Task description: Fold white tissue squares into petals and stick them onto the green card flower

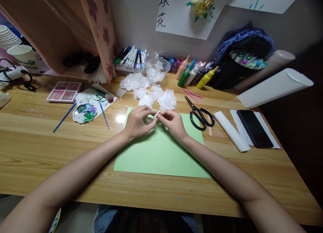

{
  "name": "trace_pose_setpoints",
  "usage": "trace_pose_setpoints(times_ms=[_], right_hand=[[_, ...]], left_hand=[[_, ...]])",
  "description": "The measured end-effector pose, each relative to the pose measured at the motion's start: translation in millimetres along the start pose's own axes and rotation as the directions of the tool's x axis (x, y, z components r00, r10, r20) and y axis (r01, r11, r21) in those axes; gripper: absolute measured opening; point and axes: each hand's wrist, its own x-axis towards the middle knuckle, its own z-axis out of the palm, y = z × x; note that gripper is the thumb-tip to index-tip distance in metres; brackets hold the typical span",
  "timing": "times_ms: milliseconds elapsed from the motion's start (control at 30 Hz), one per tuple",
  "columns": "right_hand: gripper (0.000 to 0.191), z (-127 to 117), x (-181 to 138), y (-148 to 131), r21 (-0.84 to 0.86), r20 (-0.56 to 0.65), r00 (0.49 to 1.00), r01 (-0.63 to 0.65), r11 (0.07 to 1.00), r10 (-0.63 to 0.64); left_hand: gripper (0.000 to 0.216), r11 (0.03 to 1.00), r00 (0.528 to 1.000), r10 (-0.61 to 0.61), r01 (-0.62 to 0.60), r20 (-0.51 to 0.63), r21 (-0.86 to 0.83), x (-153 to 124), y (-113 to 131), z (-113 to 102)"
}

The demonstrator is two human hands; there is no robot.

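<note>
While fingers of left hand [137,123] and right hand [174,123], nearly closed, pinch small white paper piece [156,114] between them, many thin, flimsy paper squares [168,99] lie loose just beyond fingers, seemingly unworked. Smooth green sheet [161,155] below fingers. Black-handled scissors [195,109] right of fingers, on glossy wood-grain surface [37,135].

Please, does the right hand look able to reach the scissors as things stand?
Probably yes: the scissors lie near the right hand, and nothing appears to stand between them. However, this hand seems busy with a white piece.
</note>
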Motion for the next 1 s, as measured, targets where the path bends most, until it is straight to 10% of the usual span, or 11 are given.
trace_pose_setpoints(times_ms=[700, 1000], right_hand=[[0.021, -0.5, -0.5, 2.8, -0.039, -0.007, 0.999, 0.033, 0.999, -0.033], [0.023, -0.5, -0.7, 0.5, -0.035, -0.031, 0.999, 0.031, 0.999, -0.032]], left_hand=[[0.011, 0.997, 0.998, -0.032, 0.036, -0.058, 0.070, 1.2, 3.0, -0.1], [0.011, 0.936, 0.965, -0.260, 0.243, -0.037, -0.254, 7.1, -4.1, -3.5]])
